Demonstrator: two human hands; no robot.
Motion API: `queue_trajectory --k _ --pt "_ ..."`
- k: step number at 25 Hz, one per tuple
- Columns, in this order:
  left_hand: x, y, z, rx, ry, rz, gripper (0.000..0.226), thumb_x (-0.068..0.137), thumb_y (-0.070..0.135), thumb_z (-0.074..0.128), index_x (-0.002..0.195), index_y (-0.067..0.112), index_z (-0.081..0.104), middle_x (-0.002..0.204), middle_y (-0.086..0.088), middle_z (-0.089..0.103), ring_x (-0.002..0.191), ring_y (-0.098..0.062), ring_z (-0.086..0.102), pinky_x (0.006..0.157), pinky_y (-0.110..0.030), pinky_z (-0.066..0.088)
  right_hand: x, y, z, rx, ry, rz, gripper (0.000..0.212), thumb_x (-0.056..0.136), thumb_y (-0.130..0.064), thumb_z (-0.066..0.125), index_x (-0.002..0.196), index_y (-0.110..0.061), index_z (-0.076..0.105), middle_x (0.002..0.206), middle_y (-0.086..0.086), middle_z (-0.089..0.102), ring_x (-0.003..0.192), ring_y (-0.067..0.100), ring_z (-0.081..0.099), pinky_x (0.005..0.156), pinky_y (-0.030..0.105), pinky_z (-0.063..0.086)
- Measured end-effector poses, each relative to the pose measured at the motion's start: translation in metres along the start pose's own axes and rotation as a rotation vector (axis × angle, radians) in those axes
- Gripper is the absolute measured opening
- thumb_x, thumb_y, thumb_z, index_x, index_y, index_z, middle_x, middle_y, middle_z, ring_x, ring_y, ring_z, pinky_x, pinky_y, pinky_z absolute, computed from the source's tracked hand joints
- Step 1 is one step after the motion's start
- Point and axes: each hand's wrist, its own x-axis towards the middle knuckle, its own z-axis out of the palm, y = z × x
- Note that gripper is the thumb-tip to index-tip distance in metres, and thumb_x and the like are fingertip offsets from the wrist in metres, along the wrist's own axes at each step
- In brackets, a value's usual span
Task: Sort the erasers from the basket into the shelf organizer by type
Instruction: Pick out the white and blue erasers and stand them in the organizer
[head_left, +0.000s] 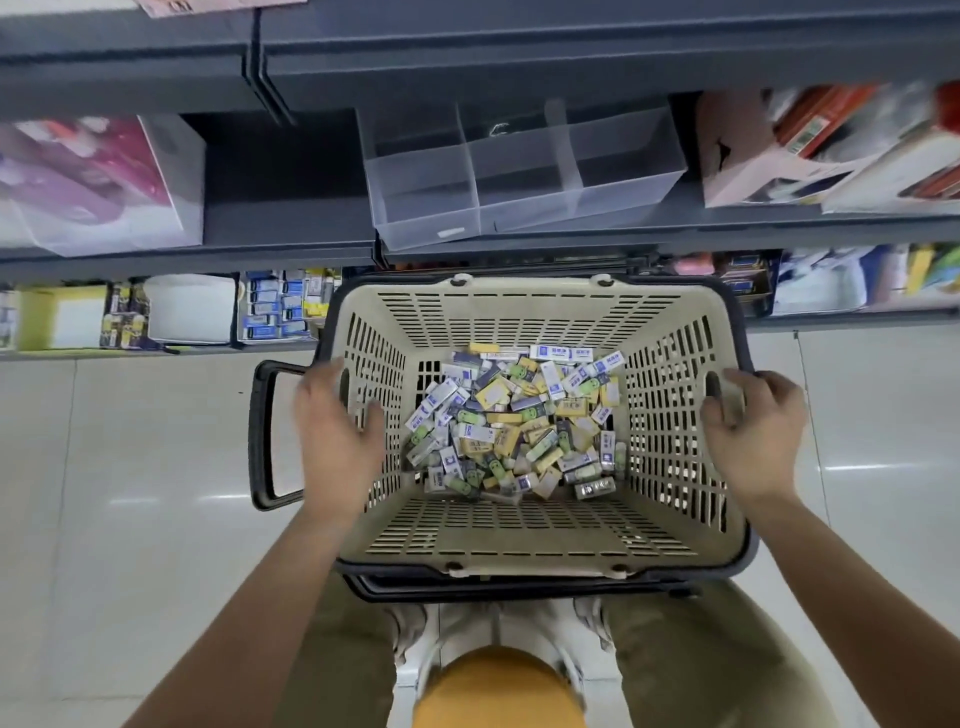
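Left hand (337, 431): fingers curled over basket (519, 525) left rim.
Right hand (748, 426): fingers curled over right rim.
Erasers (514, 421): mixed heap on basket floor; shelf organizer (524, 176) unfilled.
Risk: uneven grip tilts basket, spilling erasers.

Reference: basket (524, 535).
- The erasers (519, 426) lie heaped in it, on its bottom.
- The left hand (332, 431) grips its left rim, thumb inside the wall.
- The right hand (753, 431) grips its right rim.
- A loop handle (260, 436) hangs outside its left wall, beyond the left hand.
- The shelf organizer (524, 176) stands on a shelf behind the basket, compartments side by side.
- Stocked boxes (275, 306) sit on a lower shelf, behind and left.
- Shoes (410, 629) show just before its near edge.
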Motion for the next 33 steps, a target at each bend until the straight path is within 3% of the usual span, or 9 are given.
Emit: queue_trajectory --k 3,6,9,14,18,22,28,31,33 --pt "-0.009 0.007 0.059 -0.039 -0.243 0.076 0.043 0.086 0.01 0.062 0.127 0.004 0.05 0.127 -0.012 0.052 0.123 -0.023 0.043 0.1 -0.015 0.02 0.0 -0.001 0.031 -0.107 0.063 -0.283 0.03 0.079 -0.007 0.062 0.107 0.005 0.062 0.12 0.034 0.047 0.11 0.047 0.046 0.094 0.047 0.037" --pt "0.007 0.003 0.123 -0.022 -0.43 0.079 0.044 0.088 0.017 0.06 0.13 0.009 0.048 0.131 -0.008 0.05 0.125 -0.021 0.041 0.1 -0.018 0.024 0.006 -0.009 0.084 -0.154 -0.048 -0.506 0.028 0.075 -0.005 0.068 0.102 0.001 0.066 0.122 0.026 0.052 0.109 0.039 0.049 0.095 0.042 0.039" --pt "0.035 -0.008 0.167 0.127 -0.542 0.157 0.045 0.089 0.022 0.059 0.13 0.009 0.048 0.132 -0.01 0.047 0.126 -0.024 0.039 0.104 -0.027 0.028 0.018 -0.02 0.142 -0.183 -0.329 -0.478 0.027 0.084 -0.016 0.063 0.108 -0.004 0.065 0.116 0.015 0.057 0.107 0.033 0.054 0.095 0.04 0.045" --pt "0.053 -0.027 0.198 0.274 -0.588 0.295 0.043 0.089 0.027 0.057 0.129 0.012 0.048 0.131 -0.008 0.048 0.125 -0.025 0.037 0.103 -0.033 0.032 0.05 -0.018 0.198 -0.445 -0.586 -0.257 0.048 0.085 -0.062 0.047 0.098 -0.017 0.055 0.097 0.003 0.054 0.084 0.022 0.06 0.073 0.038 0.052" --pt "0.061 -0.016 0.203 0.345 -0.625 0.379 0.045 0.089 0.034 0.057 0.128 0.013 0.049 0.129 -0.009 0.049 0.121 -0.026 0.042 0.098 -0.035 0.037 0.053 -0.015 0.206 -0.425 -0.571 -0.294 0.04 0.08 -0.055 0.058 0.088 -0.016 0.054 0.088 0.004 0.057 0.075 0.021 0.056 0.065 0.032 0.051" --pt "0.049 0.012 0.188 0.238 -0.612 0.44 0.047 0.088 0.042 0.059 0.124 0.013 0.053 0.125 -0.006 0.056 0.111 -0.023 0.053 0.093 -0.036 0.044 0.047 -0.032 0.18 -0.079 -0.642 -0.397 0.024 0.074 -0.033 0.071 0.085 -0.02 0.054 0.084 0.001 0.06 0.075 0.021 0.057 0.066 0.032 0.047" --pt "0.027 0.029 0.153 0.142 -0.601 0.402 0.02 0.085 0.025 0.066 0.101 0.012 0.062 0.097 -0.002 0.06 0.082 -0.017 0.054 0.069 -0.027 0.041 0.025 -0.048 0.152 0.11 -0.635 -0.526 0.03 0.076 -0.024 0.072 0.1 -0.023 0.053 0.09 -0.004 0.057 0.074 0.013 0.056 0.063 0.027 0.045" --pt "0.031 0.019 0.142 -0.047 -0.636 0.188 0.006 0.089 0.013 0.061 0.09 0.012 0.056 0.084 -0.003 0.06 0.072 -0.017 0.059 0.068 -0.032 0.049 0.039 -0.03 0.139 -0.093 -0.581 -0.468 0.039 0.082 -0.026 0.067 0.117 -0.015 0.053 0.109 0.004 0.059 0.094 0.021 0.058 0.076 0.028 0.044" --pt "0.03 0.015 0.141 -0.22 -0.682 0.005 0.011 0.09 0.005 0.057 0.089 0.011 0.049 0.087 -0.01 0.06 0.074 -0.02 0.063 0.075 -0.036 0.055 0.045 -0.017 0.135 -0.215 -0.525 -0.466 0.037 0.084 -0.025 0.064 0.118 -0.012 0.054 0.115 0.006 0.059 0.101 0.023 0.057 0.082 0.03 0.044"
